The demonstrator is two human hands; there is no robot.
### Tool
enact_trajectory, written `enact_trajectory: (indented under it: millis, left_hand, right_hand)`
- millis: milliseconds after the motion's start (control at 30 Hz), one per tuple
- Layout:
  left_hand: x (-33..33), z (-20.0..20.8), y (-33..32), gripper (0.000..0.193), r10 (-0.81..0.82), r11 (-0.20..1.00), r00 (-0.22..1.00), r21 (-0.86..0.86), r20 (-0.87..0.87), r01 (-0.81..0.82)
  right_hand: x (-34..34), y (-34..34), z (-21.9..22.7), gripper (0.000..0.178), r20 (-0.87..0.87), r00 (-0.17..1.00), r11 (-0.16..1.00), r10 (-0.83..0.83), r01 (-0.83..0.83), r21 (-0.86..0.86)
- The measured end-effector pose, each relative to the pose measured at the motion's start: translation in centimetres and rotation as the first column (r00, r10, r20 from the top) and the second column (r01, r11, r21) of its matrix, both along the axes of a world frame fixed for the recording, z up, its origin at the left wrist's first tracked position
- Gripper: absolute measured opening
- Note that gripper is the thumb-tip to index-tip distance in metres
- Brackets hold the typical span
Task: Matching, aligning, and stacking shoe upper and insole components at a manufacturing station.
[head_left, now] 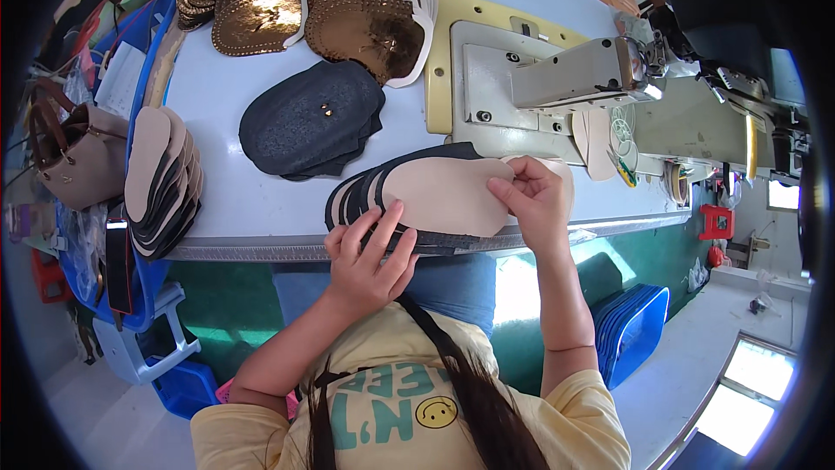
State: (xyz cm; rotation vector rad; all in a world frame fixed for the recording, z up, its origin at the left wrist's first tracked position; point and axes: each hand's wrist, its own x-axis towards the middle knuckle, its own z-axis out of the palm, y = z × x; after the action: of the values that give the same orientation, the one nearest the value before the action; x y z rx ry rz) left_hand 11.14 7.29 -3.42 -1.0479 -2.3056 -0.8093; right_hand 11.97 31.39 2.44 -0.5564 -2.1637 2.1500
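A beige insole [448, 194] lies on top of a fanned stack of black and beige insoles [352, 199] at the table's front edge. My right hand [535, 200] pinches the insole's right end between thumb and fingers. Another pale piece shows partly behind that hand. My left hand [370, 257] is open, its spread fingertips resting on the near left side of the stack. Just beyond lies a pile of black oval pieces [309, 118] with two small gold-coloured bits on top. What sits under the top insole is mostly hidden.
A sewing machine [574, 79] stands at the right, with yellow-handled snippers [624, 170] near it. Bronze shiny pieces [370, 13] are piled at the back. Another insole stack [163, 179] overhangs the left edge, beside a handbag [83, 153]. Blue baskets [639, 331] stand on the floor.
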Motion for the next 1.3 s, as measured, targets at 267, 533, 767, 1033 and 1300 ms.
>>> enact_trajectory:
  millis: [267,533,767,1033,1300]
  left_hand:
    - [0.1,-0.3,0.3,0.034,0.018,1.000,1.000,0.002,-0.009,-0.018]
    - [0.1,-0.4,0.2,0.035,0.006,1.000,1.000,-0.003,-0.024,-0.006]
    - [0.3,0.1,0.5,0.049,0.086,0.985,0.996,-0.147,-0.032,-0.089]
    - [-1.2,2.5,-0.4,0.039,-0.043,0.998,0.995,-0.040,0.092,0.047]
    - [-10.4,4.7,-4.8,0.052,0.153,0.988,0.977,-0.001,0.148,-0.155]
  right_hand:
    - [-1.1,0.5,0.4,0.009,0.086,0.992,0.967,0.093,-0.110,0.228]
    - [-1.2,-0.9,0.8,0.014,0.182,0.975,0.650,0.127,-0.221,0.728]
    - [1.1,-4.1,0.8,0.055,-0.113,0.819,0.123,0.563,0.052,0.991]
    - [0.9,-0.1,0.8,0.084,0.048,0.826,0.236,0.562,-0.215,0.948]
    - [2.4,6.0,1.1,0.030,-0.109,0.965,0.343,0.237,0.022,0.939]
